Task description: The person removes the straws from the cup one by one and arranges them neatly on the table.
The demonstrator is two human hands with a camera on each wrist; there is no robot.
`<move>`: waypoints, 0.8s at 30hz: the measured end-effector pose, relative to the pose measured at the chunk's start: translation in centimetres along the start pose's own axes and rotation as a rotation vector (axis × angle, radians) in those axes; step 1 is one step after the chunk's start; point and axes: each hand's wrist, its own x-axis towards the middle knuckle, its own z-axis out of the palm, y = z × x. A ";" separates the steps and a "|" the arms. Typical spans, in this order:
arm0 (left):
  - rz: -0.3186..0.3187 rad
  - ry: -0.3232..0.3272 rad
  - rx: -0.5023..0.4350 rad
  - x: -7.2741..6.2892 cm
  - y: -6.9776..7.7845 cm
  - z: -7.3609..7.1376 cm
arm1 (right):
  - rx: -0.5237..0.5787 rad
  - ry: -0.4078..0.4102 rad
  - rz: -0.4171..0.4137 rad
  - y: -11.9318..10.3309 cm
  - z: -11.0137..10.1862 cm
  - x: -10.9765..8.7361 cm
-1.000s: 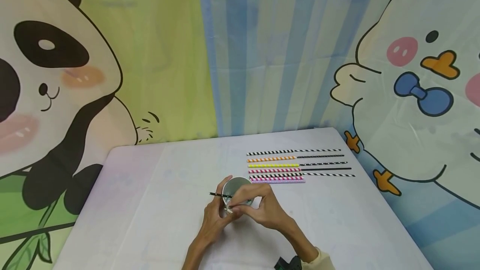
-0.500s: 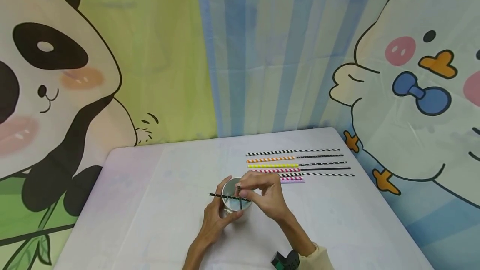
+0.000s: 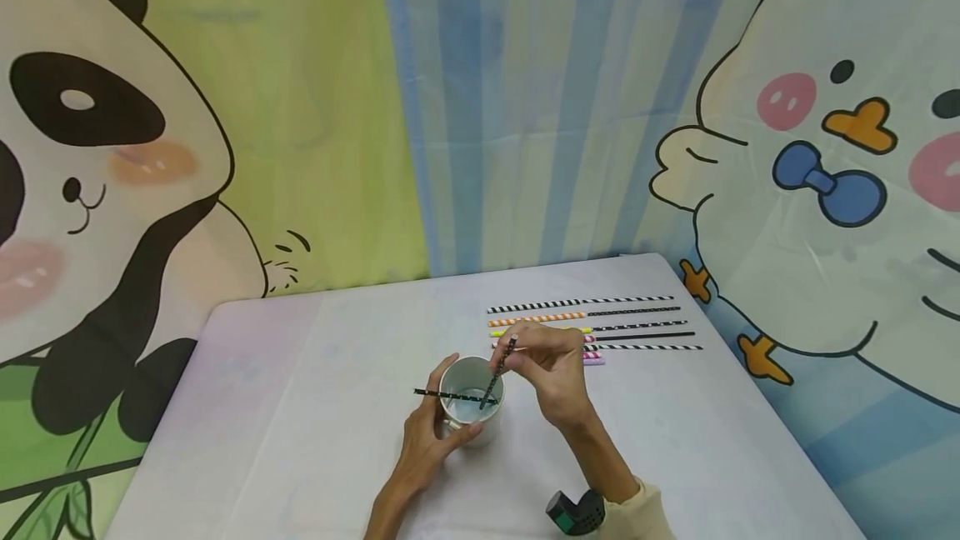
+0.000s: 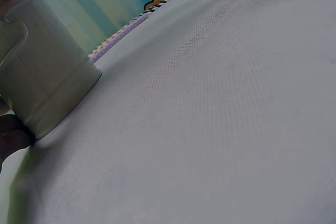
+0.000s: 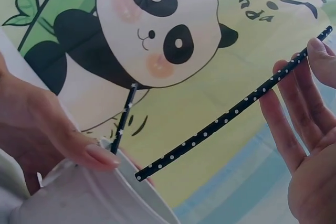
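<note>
Around the side of a white mug (image 3: 467, 372) my left hand (image 3: 423, 438) curls its thumb and fingers, with the mug's handle beside the thumb. A black paper straw with white stars (image 5: 125, 116) stands in the mug, leaning left over the rim. Just right of the mug's mouth, my right hand (image 3: 553, 373) pinches the upper end of a black straw with white dots (image 5: 210, 127) between thumb and fingers. That straw slants down over the opening; whether its lower end is inside the mug I cannot tell. The left wrist view shows the mug (image 4: 52, 72) close up.
Several patterned straws lie in rows at the back right of the white table (image 3: 337, 373), including a black-striped straw (image 3: 536, 305) and an orange-striped straw (image 3: 536, 319). My right hand covers part of them. Behind the table hangs a cartoon curtain (image 3: 495, 107).
My right hand has risen from the mug's near rim up and to the right, drawing the dotted straw with it. The left hand still holds the mug in place.
</note>
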 end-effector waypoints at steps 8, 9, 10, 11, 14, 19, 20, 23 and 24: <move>0.003 0.018 0.001 0.0 0.0 0.0 | -0.023 0.080 -0.016 -1.3 -1.1 0.6; 0.006 0.020 0.003 0.0 0.1 0.0 | -0.023 0.088 -0.019 -1.5 -1.3 0.7; 0.009 0.021 0.004 0.0 0.1 0.0 | -0.019 0.094 -0.020 -1.6 -1.5 0.8; 0.009 0.021 0.003 0.0 0.1 0.0 | -0.015 0.100 -0.021 -1.8 -1.7 0.9; 0.005 0.020 -0.001 0.1 0.0 0.0 | -0.010 0.114 -0.022 -2.5 -2.6 1.1; 0.002 0.018 0.001 0.1 -0.2 0.0 | -0.025 0.138 -0.025 -3.4 -4.1 1.1; 0.005 0.019 0.004 0.1 -0.2 0.0 | -0.032 0.141 -0.027 -3.6 -4.3 1.0; 0.013 0.020 0.017 0.1 -0.2 0.0 | -0.037 0.155 -0.037 -4.0 -5.0 1.0; 0.014 0.018 0.015 0.1 -0.2 0.0 | -0.035 0.157 -0.042 -4.1 -5.2 1.0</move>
